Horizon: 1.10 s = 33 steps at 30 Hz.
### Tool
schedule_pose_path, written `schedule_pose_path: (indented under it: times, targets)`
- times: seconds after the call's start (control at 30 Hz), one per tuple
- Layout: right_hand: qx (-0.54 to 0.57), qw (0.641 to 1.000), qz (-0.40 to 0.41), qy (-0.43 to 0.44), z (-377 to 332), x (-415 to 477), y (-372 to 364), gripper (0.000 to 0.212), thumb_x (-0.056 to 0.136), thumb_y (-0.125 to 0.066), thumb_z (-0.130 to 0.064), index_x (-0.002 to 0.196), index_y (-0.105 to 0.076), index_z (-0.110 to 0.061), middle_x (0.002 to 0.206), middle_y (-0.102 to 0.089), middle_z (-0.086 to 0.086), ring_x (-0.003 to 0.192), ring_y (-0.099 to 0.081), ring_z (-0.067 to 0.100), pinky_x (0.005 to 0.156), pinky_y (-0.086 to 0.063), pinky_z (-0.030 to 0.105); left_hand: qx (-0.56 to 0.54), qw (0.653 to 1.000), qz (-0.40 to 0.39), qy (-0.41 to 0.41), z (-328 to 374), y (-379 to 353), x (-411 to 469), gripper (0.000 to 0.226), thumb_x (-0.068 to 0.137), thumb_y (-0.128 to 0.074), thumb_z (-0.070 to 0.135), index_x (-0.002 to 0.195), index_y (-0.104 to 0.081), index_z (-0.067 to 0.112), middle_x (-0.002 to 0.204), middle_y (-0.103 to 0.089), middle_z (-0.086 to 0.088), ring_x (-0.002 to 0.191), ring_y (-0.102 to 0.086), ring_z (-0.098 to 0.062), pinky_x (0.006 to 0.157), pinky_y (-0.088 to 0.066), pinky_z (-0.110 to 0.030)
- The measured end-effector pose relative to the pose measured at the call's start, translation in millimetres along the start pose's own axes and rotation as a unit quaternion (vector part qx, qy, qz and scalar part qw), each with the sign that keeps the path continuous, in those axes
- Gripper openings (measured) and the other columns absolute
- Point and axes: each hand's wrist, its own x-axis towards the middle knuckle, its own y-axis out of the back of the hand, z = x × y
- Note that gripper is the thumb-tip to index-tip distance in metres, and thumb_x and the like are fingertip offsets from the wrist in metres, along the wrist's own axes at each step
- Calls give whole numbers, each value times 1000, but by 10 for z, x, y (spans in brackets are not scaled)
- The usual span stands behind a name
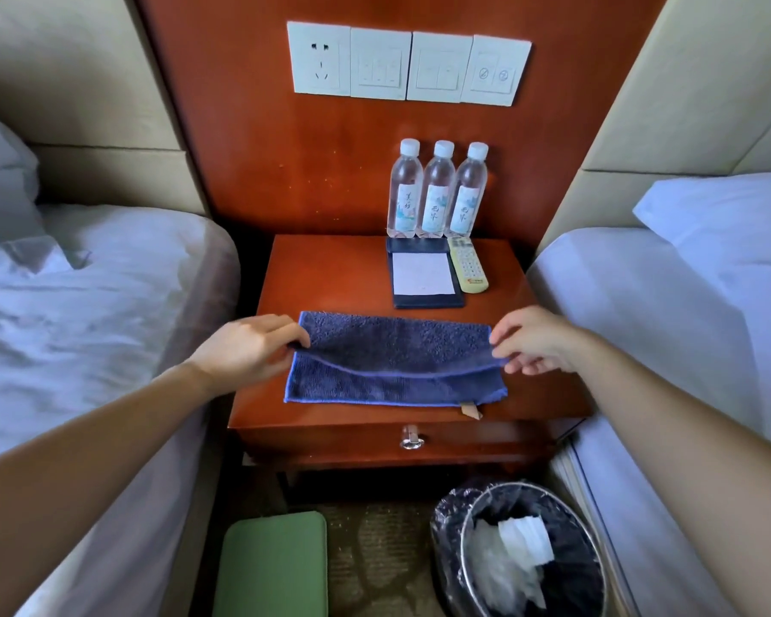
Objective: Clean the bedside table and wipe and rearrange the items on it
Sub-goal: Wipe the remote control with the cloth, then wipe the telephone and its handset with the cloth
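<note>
Left hand (pixel 245 349) and right hand (pixel 539 342) pinch blue cloth (pixel 392 362) on bedside table (pixel 330 278) between beds (pixel 85 296).

A: Where's yr cloth (pixel 392 362)?
B: Dark blue, folded over lengthwise, at 6 o'clock on yr bedside table (pixel 330 278), by the front edge.
A: Rest?
B: 3 water bottles (pixel 437 191) upright in a row at 1 o'clock; notepad (pixel 423 273) & remote (pixel 467 264) side by side just in front.

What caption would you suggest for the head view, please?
Left hand and right hand pinch the ends of a blue cloth on the bedside table, near notepad, remote and three water bottles.
</note>
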Motion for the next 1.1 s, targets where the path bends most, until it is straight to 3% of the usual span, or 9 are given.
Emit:
schedule_pose_path:
  times: [0.1, 0.27, 0.37, 0.47, 0.6, 0.73, 0.8, 0.87, 1.1]
  targets:
    - [-10, 996, 80, 49, -33, 7, 123, 13, 88, -63, -4, 88, -64, -17, 80, -68, 6, 57, -62, 14, 46, -44, 20, 16, 1000, 17, -8, 12, 54, 31, 27, 82, -45, 24, 97, -66, 15, 91, -65, 3, 80, -63, -19, 73, -43, -21]
    - [-102, 991, 78, 38, 238, -39, -140, 11, 81, -70, -9, 79, -68, -20, 78, -72, 5, 63, -69, 16, 48, -50, 22, 31, 995, -62, -72, 36, -127, -176, 20, 81, -50, 22, 92, -66, 23, 88, -65, 9, 75, -61, -18, 70, -49, -28]
    - [-127, 987, 96, 25, 442, -72, -384, 10, 79, -71, -15, 75, -66, -23, 73, -72, 4, 73, -73, 23, 63, -57, 31, 27, 992, -106, -70, 75, -173, -247, 19, 79, -51, 23, 91, -65, 27, 87, -64, 13, 73, -61, -16, 69, -51, -29]
    - [-144, 978, 148, 23, 561, -149, -513, 11, 80, -72, -24, 74, -64, -28, 81, -70, 0, 80, -67, 25, 75, -54, 34, 19, 993, -101, -65, 114, -92, -223, 17, 80, -54, 33, 92, -65, 29, 84, -64, 15, 74, -62, -12, 74, -49, -26]
    - [-118, 975, 188, 28, 697, -346, -625, 15, 80, -73, -28, 72, -61, -31, 92, -70, 0, 89, -66, 26, 83, -54, 37, -19, 992, -125, -27, 380, -4, 15, 47, 88, -41, 53, 123, -62, 29, 122, -63, 11, 108, -62, -14, 96, -47, -31]
    - [-151, 973, 168, 47, 811, -621, -707, 12, 86, -70, -26, 96, -64, -30, 107, -66, 1, 99, -63, 25, 88, -51, 36, 1, 974, -223, -39, 841, -1, 285, 65, 98, -41, 55, 154, -24, 27, 161, -22, 7, 148, -22, -18, 121, -12, -33]
    - [-150, 972, 170, 56, 856, -749, -747, 15, 88, -68, -27, 102, -64, -29, 109, -65, 1, 101, -62, 24, 90, -50, 36, -5, 967, -250, -48, 1053, -29, 333, 70, 99, -40, 53, 157, -11, 26, 164, -8, 9, 151, -7, -18, 118, 4, -26]
    - [-141, 974, 170, 59, 940, -884, -796, 15, 87, -68, -28, 101, -63, -30, 108, -65, 0, 102, -62, 24, 93, -50, 38, -31, 965, -256, -55, 1262, -90, 319, 71, 100, -40, 50, 157, -7, 23, 164, -4, 8, 151, -2, -14, 111, 10, -19]
    - [-146, 974, 168, 51, 1626, -1392, -1056, 24, 88, -66, -28, 112, -62, -26, 112, -66, 1, 107, -60, 23, 93, -49, 40, -61, 950, -288, -103, 2110, -530, 173, 70, 102, -42, 44, 157, -9, 17, 162, -4, 8, 148, 0, -5, 118, 5, -25]
